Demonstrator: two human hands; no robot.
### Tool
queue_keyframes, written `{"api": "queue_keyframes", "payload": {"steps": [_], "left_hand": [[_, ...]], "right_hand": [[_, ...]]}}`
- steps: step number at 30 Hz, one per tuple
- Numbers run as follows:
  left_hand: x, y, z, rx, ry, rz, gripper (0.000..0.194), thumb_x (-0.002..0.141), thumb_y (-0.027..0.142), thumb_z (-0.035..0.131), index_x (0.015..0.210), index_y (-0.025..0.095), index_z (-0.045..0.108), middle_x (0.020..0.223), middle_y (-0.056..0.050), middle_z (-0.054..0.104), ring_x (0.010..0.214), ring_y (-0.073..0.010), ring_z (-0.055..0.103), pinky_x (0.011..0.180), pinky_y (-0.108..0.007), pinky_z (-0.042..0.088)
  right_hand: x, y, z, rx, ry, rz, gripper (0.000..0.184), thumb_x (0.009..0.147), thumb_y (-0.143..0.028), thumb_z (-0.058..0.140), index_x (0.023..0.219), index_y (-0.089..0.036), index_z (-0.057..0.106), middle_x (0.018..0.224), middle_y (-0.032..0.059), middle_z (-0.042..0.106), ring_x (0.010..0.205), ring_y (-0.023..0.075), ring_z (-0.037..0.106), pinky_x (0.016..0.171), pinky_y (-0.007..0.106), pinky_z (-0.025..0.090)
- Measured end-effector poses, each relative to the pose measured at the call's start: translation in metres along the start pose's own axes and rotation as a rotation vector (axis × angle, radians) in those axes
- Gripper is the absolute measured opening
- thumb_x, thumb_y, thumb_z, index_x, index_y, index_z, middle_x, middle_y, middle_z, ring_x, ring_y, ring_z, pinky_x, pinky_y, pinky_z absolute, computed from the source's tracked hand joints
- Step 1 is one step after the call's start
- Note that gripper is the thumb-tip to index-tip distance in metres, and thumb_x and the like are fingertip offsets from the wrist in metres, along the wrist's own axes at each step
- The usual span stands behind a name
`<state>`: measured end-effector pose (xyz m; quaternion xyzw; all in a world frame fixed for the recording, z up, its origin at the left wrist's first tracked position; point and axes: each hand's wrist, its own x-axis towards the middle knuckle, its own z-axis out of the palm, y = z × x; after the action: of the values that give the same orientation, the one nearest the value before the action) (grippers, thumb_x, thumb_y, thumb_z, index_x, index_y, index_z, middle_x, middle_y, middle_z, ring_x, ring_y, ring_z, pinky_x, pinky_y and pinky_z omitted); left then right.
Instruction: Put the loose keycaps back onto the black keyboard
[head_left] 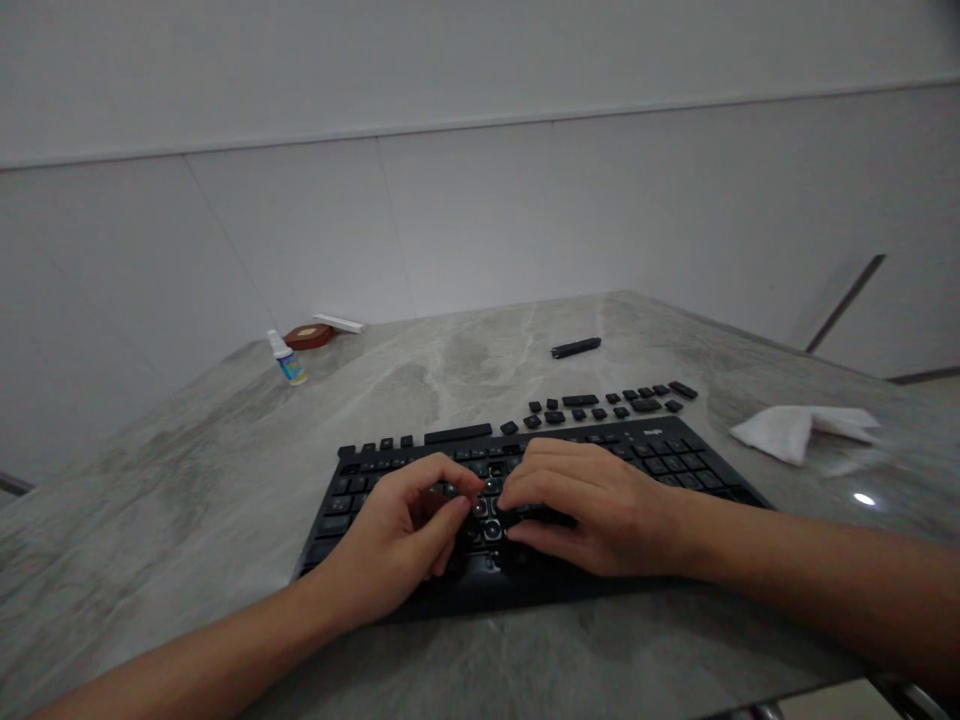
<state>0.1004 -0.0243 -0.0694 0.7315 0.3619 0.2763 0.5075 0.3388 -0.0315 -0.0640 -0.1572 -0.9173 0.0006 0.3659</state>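
A black keyboard (675, 462) lies on the grey marble table (225, 480), with some keys off and round switch posts showing in its middle. My left hand (397, 545) rests on the keyboard's left half, its thumb and forefinger pinched together over the bare posts. My right hand (592, 505) lies on the middle of the keyboard with its fingers curled down, fingertips close to the left hand's. What the fingers pinch is too small to name. Several loose black keycaps (600, 402) lie in a row just behind the keyboard.
A crumpled white cloth (795, 430) lies to the right. A small spray bottle (287, 360), a brown tape roll (309, 336) and a white stick (339, 323) sit at the far left corner. A long black bar (576, 347) lies farther back. The table edge runs close below.
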Motion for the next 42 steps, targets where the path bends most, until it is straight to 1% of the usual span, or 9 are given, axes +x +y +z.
{"api": "queue_keyframes", "payload": {"steps": [8,11,15,22,28,32,35,37,42], "left_hand": [[-0.0028,-0.0022,0.0008,0.071,0.079,0.106,0.014,0.094,0.021,0.049,0.099,0.016,0.060,0.057,0.007,0.049,0.044,-0.0058,0.044,0.041,-0.015,0.035],[-0.0013,-0.0024,0.0006,0.083,0.085,0.169,0.015,0.093,0.017,0.049,0.097,0.016,0.063,0.073,0.003,0.056,0.045,-0.0039,0.047,0.041,-0.015,0.037],[0.0002,-0.0037,-0.0003,0.118,0.076,0.263,0.021,0.092,0.011,0.048,0.094,0.016,0.068,0.093,-0.002,0.058,0.050,-0.0019,0.051,0.043,-0.014,0.041],[-0.0015,-0.0027,-0.0011,0.164,0.082,0.316,0.024,0.090,0.007,0.048,0.089,0.016,0.070,0.092,-0.002,0.061,0.053,-0.0029,0.051,0.045,-0.014,0.041],[0.0000,0.0001,-0.0012,0.236,0.117,0.372,0.025,0.089,0.005,0.049,0.085,0.018,0.071,0.090,-0.003,0.063,0.073,-0.0105,0.062,0.055,-0.018,0.047],[-0.0015,-0.0034,-0.0013,0.439,0.154,0.536,0.029,0.089,0.001,0.047,0.091,0.016,0.072,0.095,-0.005,0.065,0.080,-0.0131,0.064,0.068,-0.024,0.054],[-0.0038,-0.0063,-0.0009,0.667,0.106,0.783,0.033,0.088,-0.002,0.047,0.106,0.013,0.069,0.106,-0.010,0.068,0.090,-0.0193,0.064,0.077,-0.033,0.057],[-0.0045,-0.0057,-0.0003,0.775,0.037,0.883,0.034,0.086,-0.002,0.048,0.112,0.010,0.067,0.110,-0.012,0.070,0.087,-0.0212,0.061,0.073,-0.036,0.057],[-0.0032,-0.0001,0.0002,0.853,-0.099,0.865,0.034,0.088,0.000,0.046,0.114,0.009,0.065,0.108,-0.012,0.072,0.083,-0.0222,0.057,0.069,-0.036,0.056]], "right_hand": [[-0.0011,0.0046,-0.0015,-0.048,-0.217,0.060,0.010,0.094,-0.019,0.062,0.096,-0.012,0.068,0.087,0.0069,0.071,0.082,0.0193,0.059,0.075,0.033,0.052],[-0.0020,0.0061,-0.0011,-0.031,-0.268,0.069,0.009,0.094,-0.019,0.063,0.093,-0.012,0.069,0.087,0.0067,0.071,0.082,0.0188,0.058,0.075,0.032,0.051],[-0.0028,0.0071,-0.0018,0.010,-0.267,0.052,0.012,0.094,-0.018,0.064,0.085,-0.012,0.070,0.086,0.0068,0.070,0.079,0.0173,0.057,0.073,0.031,0.050],[-0.0015,0.0042,-0.0023,0.023,-0.262,0.051,0.019,0.095,-0.016,0.058,0.082,-0.012,0.071,0.084,0.0089,0.070,0.078,0.0173,0.057,0.071,0.030,0.051],[-0.0021,0.0031,0.0016,0.037,-0.214,0.062,0.019,0.094,-0.015,0.059,0.078,-0.011,0.069,0.085,0.0087,0.070,0.076,0.0166,0.056,0.069,0.030,0.049],[-0.0013,0.0021,-0.0014,0.055,-0.259,0.072,0.013,0.090,-0.012,0.062,0.080,-0.011,0.070,0.086,0.0082,0.070,0.077,0.0168,0.056,0.070,0.031,0.049],[0.0000,0.0014,-0.0042,0.057,-0.280,0.065,0.010,0.088,-0.010,0.062,0.083,-0.011,0.071,0.088,0.0088,0.069,0.080,0.0176,0.057,0.072,0.031,0.049],[0.0009,0.0008,-0.0055,0.048,-0.290,0.050,0.010,0.087,-0.010,0.062,0.083,-0.011,0.070,0.091,0.0097,0.068,0.082,0.0183,0.057,0.075,0.032,0.050],[0.0020,-0.0014,-0.0060,0.002,-0.353,0.007,0.014,0.089,-0.012,0.057,0.081,-0.011,0.069,0.086,0.0093,0.066,0.077,0.0180,0.054,0.072,0.032,0.049]]}}
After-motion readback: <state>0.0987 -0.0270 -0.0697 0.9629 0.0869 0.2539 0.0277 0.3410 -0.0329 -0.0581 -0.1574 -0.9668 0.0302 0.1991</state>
